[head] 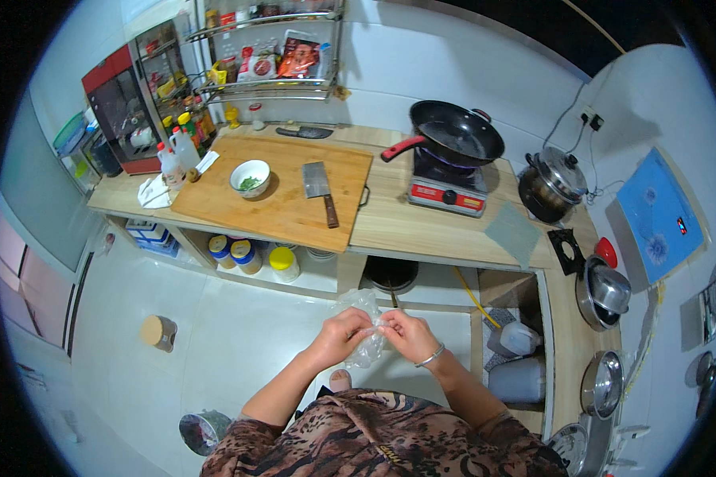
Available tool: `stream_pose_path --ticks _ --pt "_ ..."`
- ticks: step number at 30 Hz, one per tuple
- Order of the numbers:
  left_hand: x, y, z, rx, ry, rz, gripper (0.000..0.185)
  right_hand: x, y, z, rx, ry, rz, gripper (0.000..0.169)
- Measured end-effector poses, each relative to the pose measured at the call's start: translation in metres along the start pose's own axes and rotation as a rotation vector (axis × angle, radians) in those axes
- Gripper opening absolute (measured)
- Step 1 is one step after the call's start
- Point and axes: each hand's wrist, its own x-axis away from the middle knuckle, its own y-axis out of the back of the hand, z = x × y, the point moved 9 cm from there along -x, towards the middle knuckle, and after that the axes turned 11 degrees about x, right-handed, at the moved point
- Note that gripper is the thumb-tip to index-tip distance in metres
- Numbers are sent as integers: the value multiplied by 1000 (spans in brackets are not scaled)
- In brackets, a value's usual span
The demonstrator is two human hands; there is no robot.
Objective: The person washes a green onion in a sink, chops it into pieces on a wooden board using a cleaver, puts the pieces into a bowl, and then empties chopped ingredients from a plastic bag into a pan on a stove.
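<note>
A clear plastic bag (pixel 365 353) hangs between my hands in front of my body, above the floor. My left hand (pixel 344 331) pinches it from the left with thumb and fingers. From the right, my right hand (pixel 410 331), with a bracelet on its wrist, pinches the same gathered part. Whether the bag holds anything is hard to tell. Beyond my hands, a wooden cutting board (pixel 298 229) lies on the counter. On it are a white bowl (pixel 252 169) with chopped greens (pixel 249 183) inside and a cleaver (pixel 317 180) with a brown handle.
A black wok (pixel 456 134) with a red handle sits on a lit gas stove (pixel 447 197). A lidded pot (pixel 552 185) and metal basins (pixel 602 384) stand to the right. Jars (pixel 284 262) fill the shelf below. A bin (pixel 204 432) and a stool (pixel 159 333) stand on the floor.
</note>
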Motion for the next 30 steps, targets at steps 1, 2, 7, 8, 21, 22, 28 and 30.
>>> stream_pose_path --ticks 1,2,7,8,21,22,28,30 --pt "2 9 -2 -43 -70 0 14 -9 -12 0 -45 -8 71 20" --pt "3 19 -2 -55 -79 3 13 -18 -23 1 -91 -16 142 19" --pt "-1 63 -6 -111 -59 -32 11 -57 -56 4 -429 -69 299 14" --pt "-1 75 -2 -80 -31 -96 10 -66 -59 6 -427 -58 264 13" --pt "-30 161 36 -19 37 -341 13 -181 -84 42 -467 -37 460 16" --pt "-37 163 38 -62 37 -298 16 -192 -81 46 -346 43 474 17" --pt "-78 186 26 -324 -171 -217 21 -245 -59 83 148 329 319 18" --pt "-82 202 35 -326 -137 -286 20 -257 -54 93 192 308 137 18"
